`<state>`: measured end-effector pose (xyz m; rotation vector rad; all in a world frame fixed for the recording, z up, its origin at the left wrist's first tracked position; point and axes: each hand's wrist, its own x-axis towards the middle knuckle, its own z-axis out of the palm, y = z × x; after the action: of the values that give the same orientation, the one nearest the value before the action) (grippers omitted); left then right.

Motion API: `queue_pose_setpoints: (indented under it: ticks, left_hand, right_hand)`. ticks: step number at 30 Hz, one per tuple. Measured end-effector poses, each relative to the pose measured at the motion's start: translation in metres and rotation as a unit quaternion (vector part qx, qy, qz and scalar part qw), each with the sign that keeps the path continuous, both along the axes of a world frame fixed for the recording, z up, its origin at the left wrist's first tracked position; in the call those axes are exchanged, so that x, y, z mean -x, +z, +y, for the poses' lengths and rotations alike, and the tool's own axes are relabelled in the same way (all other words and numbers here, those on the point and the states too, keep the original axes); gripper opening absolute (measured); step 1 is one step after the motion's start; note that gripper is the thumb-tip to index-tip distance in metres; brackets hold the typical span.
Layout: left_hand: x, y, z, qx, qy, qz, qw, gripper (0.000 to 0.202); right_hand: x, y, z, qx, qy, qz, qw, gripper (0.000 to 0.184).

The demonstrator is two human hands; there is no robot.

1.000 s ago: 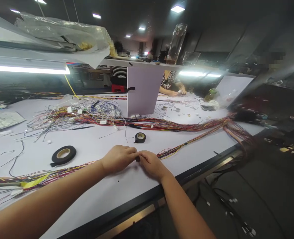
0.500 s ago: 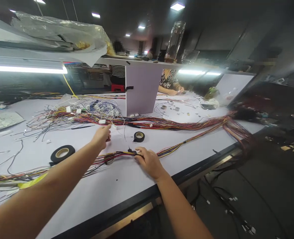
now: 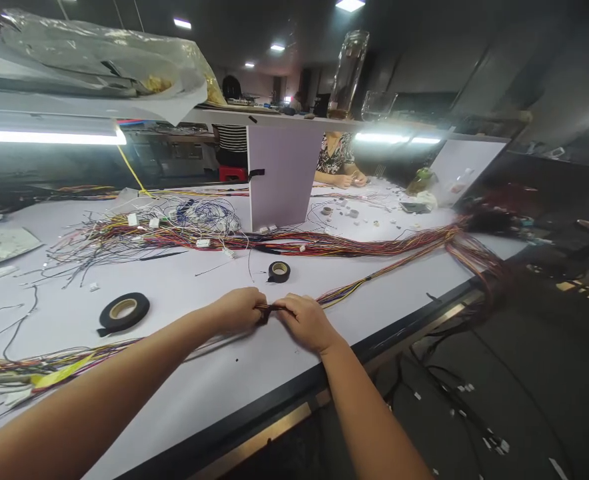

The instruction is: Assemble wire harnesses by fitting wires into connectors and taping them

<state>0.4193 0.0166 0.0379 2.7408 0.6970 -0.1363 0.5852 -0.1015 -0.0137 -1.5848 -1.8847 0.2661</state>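
Note:
A long bundle of coloured wires (image 3: 374, 275) runs across the white table (image 3: 184, 393) near its front edge. My left hand (image 3: 237, 310) and my right hand (image 3: 304, 321) meet over it, both closed on the bundle with fingertips almost touching. A short dark stretch of the bundle shows between them. A small black tape roll (image 3: 278, 271) lies just beyond my hands. A larger black tape roll (image 3: 123, 311) lies to the left of my left forearm.
A thick mass of loose coloured wires (image 3: 174, 233) with white connectors spreads across the table's middle. A white upright divider (image 3: 282, 177) stands behind it. Another person's hands (image 3: 347, 179) work at the far side. The table's dark front edge (image 3: 284, 400) borders a floor littered with cables.
My left hand, which had reached out toward the loose wires half a second ago, has come back to the bundle beside my right hand and closed on it.

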Motion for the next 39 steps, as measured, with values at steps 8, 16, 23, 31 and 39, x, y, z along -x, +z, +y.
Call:
queue_pose_setpoints:
  ticks: [8, 16, 23, 31, 39]
  left_hand:
    - [0.007, 0.001, -0.009, -0.136, -0.128, -0.084, 0.979, 0.027]
    - [0.004, -0.002, 0.000, 0.190, 0.229, -0.201, 0.933, 0.021]
    - [-0.024, -0.015, 0.037, 0.335, 0.356, -0.169, 0.856, 0.027]
    - [0.013, 0.025, 0.081, 0.316, 0.410, -0.336, 0.787, 0.008]
    - [0.001, 0.008, -0.015, 0.011, 0.052, -0.069, 0.996, 0.051]
  right_hand:
    - [-0.001, -0.003, 0.004, 0.018, -0.031, 0.024, 0.999, 0.022]
    - [0.000, -0.005, 0.006, 0.025, -0.045, -0.012, 0.999, 0.026]
    - [0.001, -0.006, 0.003, -0.037, -0.020, -0.030, 0.999, 0.025]
    - [0.007, 0.002, 0.004, 0.020, -0.068, -0.047, 0.996, 0.019]
    - [0.006, 0.003, 0.004, 0.030, -0.070, -0.047, 0.996, 0.019]
